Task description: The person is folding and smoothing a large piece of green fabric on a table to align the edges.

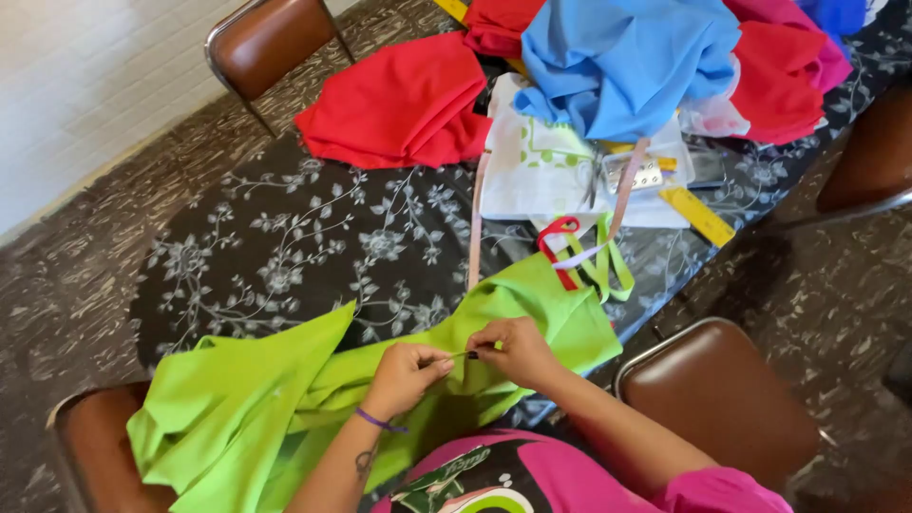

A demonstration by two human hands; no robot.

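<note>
I look down at my two hands, close together over a lime-green cloth (285,399) that spills from the near edge of the counter (285,247) onto my lap; my left hand (404,375) is curled shut, pinching a fold of the green cloth; my right hand (513,350) meets it fingertip to fingertip, pinched on the same fold, and something small and thin shows between the fingertips, too small to tell what; a purple band (378,420) circles my left wrist. The counter wears a black covering with a pale flower pattern; far across it lies a folded red cloth (404,104), and to its right a heap of blue cloth (622,66) over more red and pink pieces; a white printed cloth (532,166) lies under the blue heap; a pink measuring tape (475,228) runs from there toward my hands; a yellow ruler (698,217) sits at the right edge; brown chairs stand near right (722,399) and far left (271,38).
</note>
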